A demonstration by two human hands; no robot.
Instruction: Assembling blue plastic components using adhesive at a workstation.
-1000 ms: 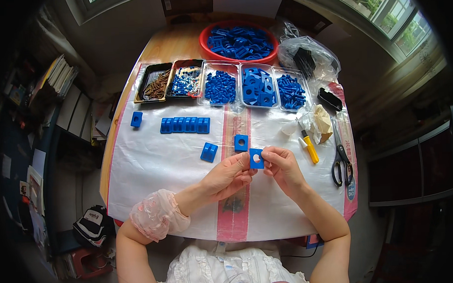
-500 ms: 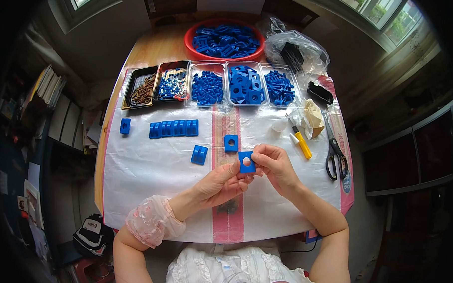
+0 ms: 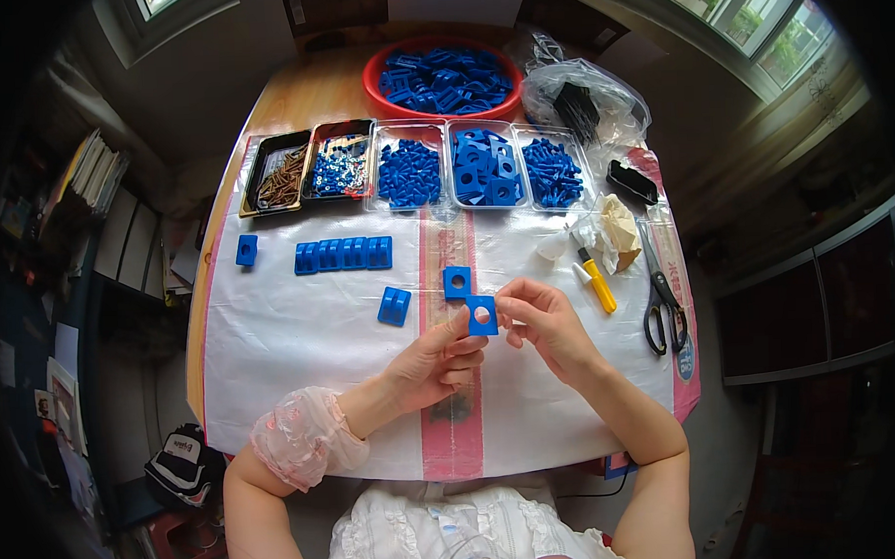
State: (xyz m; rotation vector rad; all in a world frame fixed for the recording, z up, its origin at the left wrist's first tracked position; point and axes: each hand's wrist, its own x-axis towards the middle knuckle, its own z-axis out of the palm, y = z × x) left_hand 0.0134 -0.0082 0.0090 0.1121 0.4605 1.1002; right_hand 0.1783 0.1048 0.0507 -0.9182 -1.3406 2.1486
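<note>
A blue square plate with a round hole (image 3: 482, 316) is pinched at its left edge by my left hand (image 3: 433, 364), whose other fingers curl beneath. My right hand (image 3: 546, 325) has its thumb and forefinger at the plate's right edge, with the remaining fingers bent. Just beyond it, a similar blue holed piece (image 3: 456, 282) lies on the white sheet. A ridged blue piece (image 3: 393, 306) rests to the left. Farther left are a row of ridged blue pieces (image 3: 343, 255) and a single holed blue piece (image 3: 246, 250).
Behind stand a tray of brown screws (image 3: 284, 177), a tray of small metal parts (image 3: 341, 167) and clear trays of blue parts (image 3: 409, 172). A red basin (image 3: 374, 93) sits at the back. To the right lie a yellow-handled tool (image 3: 598, 286) and black scissors (image 3: 662, 306).
The held plate has shifted slightly left and away from me, overlapping the lower edge of the piece behind it. My right fingers have loosened a little at its edge.
</note>
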